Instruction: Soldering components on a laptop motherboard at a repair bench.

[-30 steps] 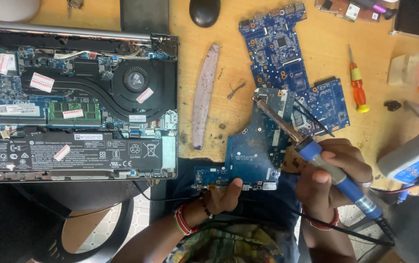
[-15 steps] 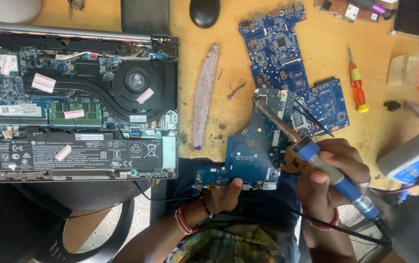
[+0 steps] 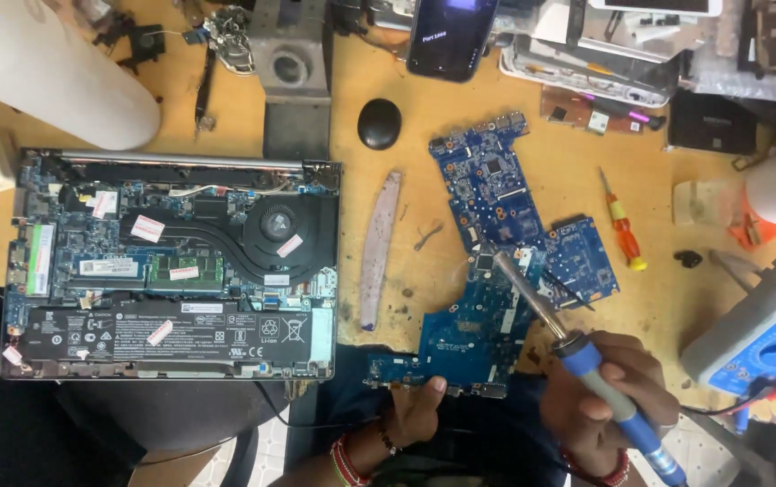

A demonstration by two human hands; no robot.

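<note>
Grip: our right hand (image 3: 600, 397) clamps the soldering iron (image 3: 577, 361) while our left hand (image 3: 415, 410) pinches the light, fragile circuit board (image 3: 474, 334) by its bare edge.

Electronics repair workshop. Landmark: the opened laptop (image 3: 171, 266) on the wooden bench (image 3: 406, 135), cover off, fan and battery exposed. Right of it lie bare blue circuit boards (image 3: 496, 198), a small screwdriver (image 3: 621, 225) and a multimeter (image 3: 767, 334). Beyond it lie loose parts and a phone (image 3: 451, 36).
</note>
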